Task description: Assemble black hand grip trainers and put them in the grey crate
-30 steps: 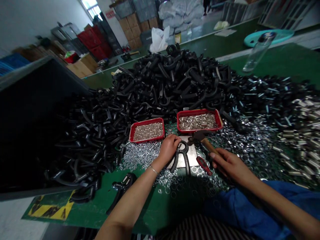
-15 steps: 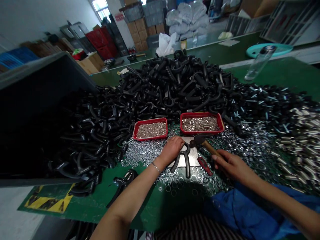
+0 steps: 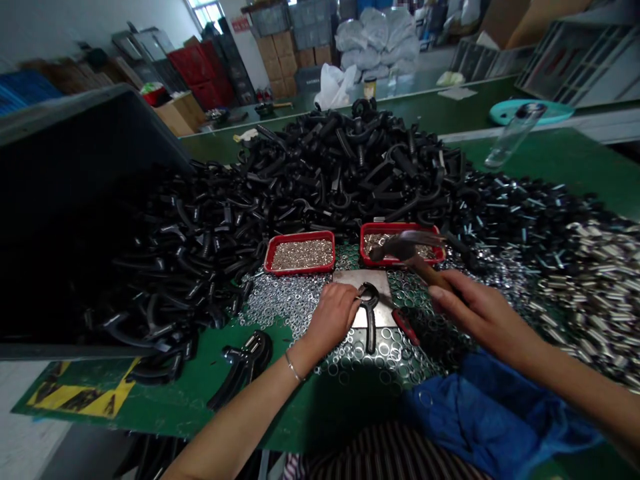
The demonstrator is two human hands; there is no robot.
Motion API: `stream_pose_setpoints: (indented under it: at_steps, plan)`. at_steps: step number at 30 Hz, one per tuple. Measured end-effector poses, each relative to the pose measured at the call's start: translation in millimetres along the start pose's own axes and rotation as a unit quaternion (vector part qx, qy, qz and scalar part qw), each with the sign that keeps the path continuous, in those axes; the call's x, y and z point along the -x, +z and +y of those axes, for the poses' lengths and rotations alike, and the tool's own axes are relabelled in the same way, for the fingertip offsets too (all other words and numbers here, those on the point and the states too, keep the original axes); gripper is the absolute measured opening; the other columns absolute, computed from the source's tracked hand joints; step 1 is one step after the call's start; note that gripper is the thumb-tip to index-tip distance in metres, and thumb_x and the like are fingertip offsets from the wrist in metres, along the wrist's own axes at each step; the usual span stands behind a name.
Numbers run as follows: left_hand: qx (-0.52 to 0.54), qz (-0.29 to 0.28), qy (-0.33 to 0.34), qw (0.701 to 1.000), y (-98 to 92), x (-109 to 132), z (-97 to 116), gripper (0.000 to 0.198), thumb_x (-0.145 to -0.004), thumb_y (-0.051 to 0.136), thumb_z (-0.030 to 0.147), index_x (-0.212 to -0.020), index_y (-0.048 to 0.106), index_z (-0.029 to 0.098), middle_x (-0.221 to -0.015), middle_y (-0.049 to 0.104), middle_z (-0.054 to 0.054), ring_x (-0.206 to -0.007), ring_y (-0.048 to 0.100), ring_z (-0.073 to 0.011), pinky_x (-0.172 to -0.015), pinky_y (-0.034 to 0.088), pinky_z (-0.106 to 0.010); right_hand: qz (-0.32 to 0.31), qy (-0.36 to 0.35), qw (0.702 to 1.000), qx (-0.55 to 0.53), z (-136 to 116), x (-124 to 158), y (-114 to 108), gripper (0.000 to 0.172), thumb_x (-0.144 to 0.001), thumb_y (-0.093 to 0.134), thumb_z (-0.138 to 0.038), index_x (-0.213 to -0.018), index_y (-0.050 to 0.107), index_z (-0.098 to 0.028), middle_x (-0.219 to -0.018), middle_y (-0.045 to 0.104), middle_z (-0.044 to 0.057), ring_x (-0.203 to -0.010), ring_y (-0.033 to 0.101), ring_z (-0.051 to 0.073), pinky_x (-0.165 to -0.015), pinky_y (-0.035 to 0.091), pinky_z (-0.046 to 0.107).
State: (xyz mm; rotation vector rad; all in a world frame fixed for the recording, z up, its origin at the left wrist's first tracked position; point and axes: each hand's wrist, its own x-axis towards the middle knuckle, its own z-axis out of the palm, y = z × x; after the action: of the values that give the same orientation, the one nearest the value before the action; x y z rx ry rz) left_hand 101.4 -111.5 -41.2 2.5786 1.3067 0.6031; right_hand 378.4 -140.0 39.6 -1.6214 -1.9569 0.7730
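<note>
The left hand [image 3: 333, 317] lay over a black plastic handle [image 3: 369, 320] on a steel plate [image 3: 350, 279], its fingers together and pressed against the handle's curved end. The right hand [image 3: 480, 313] had its fingers clamped round the wooden shaft of a hammer [image 3: 425, 270], whose head hung over a red tray of silver sleeves [image 3: 400, 225] (too blurred to show a clean edge). A second red tray of small metal rings [image 3: 300, 271] sat just to the left. Loose steel washers [image 3: 280, 300] surrounded the plate, and a red-handled tool [image 3: 405, 327] lay just beside it. A heap of black handles [image 3: 350, 160] rose behind the trays, and a blue cloth [image 3: 490, 413] lay near the right forearm.
</note>
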Motion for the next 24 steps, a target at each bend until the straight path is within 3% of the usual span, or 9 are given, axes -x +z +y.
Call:
stream_pose_setpoints:
  at_steps: [3, 7, 10, 13, 16, 20, 24]
  plan:
    - [-0.037, -0.04, 0.043, 0.998, 0.6, 18, 7, 0.025, -0.102, 0.042, 0.026, -0.117, 0.059, 0.015, -0.116, 0.064, -0.01, -0.113, 0.055, -0.025, -0.107, 0.04, -0.045, -0.009, -0.018, 0.998, 0.063, 0, -12, 10, 0.036, -0.099, 0.038, -0.052, -0.103, 0.057, -0.022, -0.08, 0.067, 0.007, -0.069, 0.063, 0.023, -0.063, 0.042, 0.032]
    - [-0.077, -0.056, 0.038, 0.995, 9.6, 24, 10, 0.027, -0.101, 0.043, 0.022, -0.12, 0.058, 0.013, -0.121, 0.063, -0.012, -0.117, 0.054, -0.0265, -0.11, 0.038, -0.045, -0.149, -0.016, 0.984, 0.092, 13, -32, 28, 0.032, -0.098, 0.042, -0.048, -0.087, 0.057, -0.022, -0.076, 0.067, 0.007, -0.066, 0.063, 0.022, -0.062, 0.042, 0.032]
    - [-0.081, -0.056, 0.033, 0.995, 11.2, 22, 11, 0.027, -0.101, 0.04, 0.021, -0.121, 0.058, 0.014, -0.123, 0.063, -0.012, -0.119, 0.054, -0.0263, -0.111, 0.037, -0.045, -0.126, -0.03, 0.99, 0.061, 16, -39, 30, 0.035, -0.1, 0.038, -0.051, -0.094, 0.058, -0.023, -0.082, 0.069, 0.007, -0.074, 0.064, 0.022, -0.066, 0.044, 0.031]
    - [-0.062, -0.048, 0.025, 0.997, 6.1, 21, 14, 0.027, -0.101, 0.041, 0.024, -0.12, 0.057, 0.013, -0.122, 0.063, -0.013, -0.117, 0.054, -0.0264, -0.108, 0.039, -0.044, -0.114, -0.013, 0.987, 0.115, 14, -40, 27, 0.034, -0.099, 0.039, -0.05, -0.092, 0.057, -0.022, -0.077, 0.067, 0.008, -0.07, 0.063, 0.024, -0.064, 0.042, 0.032]
    - [-0.05, -0.031, -0.018, 0.998, -1.5, 26, 21, 0.029, -0.1, 0.047, 0.034, -0.118, 0.057, 0.014, -0.118, 0.063, -0.013, -0.111, 0.055, -0.0278, -0.101, 0.044, -0.044, -0.159, -0.02, 0.98, 0.113, 9, -34, 25, 0.034, -0.098, 0.04, -0.051, -0.088, 0.056, -0.023, -0.073, 0.066, 0.006, -0.067, 0.063, 0.022, -0.061, 0.04, 0.031]
    - [-0.116, -0.032, -0.132, 0.984, -2.4, 34, 34, 0.038, -0.093, 0.055, 0.05, -0.1, 0.06, 0.013, -0.095, 0.063, -0.016, -0.091, 0.06, -0.0306, -0.083, 0.048, -0.046, -0.145, -0.037, 0.984, 0.098, 11, -16, 32, 0.035, -0.098, 0.041, -0.054, -0.089, 0.055, -0.024, -0.075, 0.067, 0.005, -0.064, 0.062, 0.022, -0.06, 0.04, 0.032]
    - [-0.136, -0.069, -0.168, 0.974, 4.7, 33, 40, 0.02, -0.095, 0.054, 0.032, -0.093, 0.06, 0.013, -0.088, 0.062, -0.014, -0.082, 0.061, -0.0274, -0.073, 0.048, -0.041, -0.205, 0.01, 0.978, 0.043, 25, -13, 42, 0.039, -0.096, 0.043, -0.058, -0.085, 0.059, -0.024, -0.07, 0.065, 0.006, -0.061, 0.062, 0.022, -0.059, 0.043, 0.034]
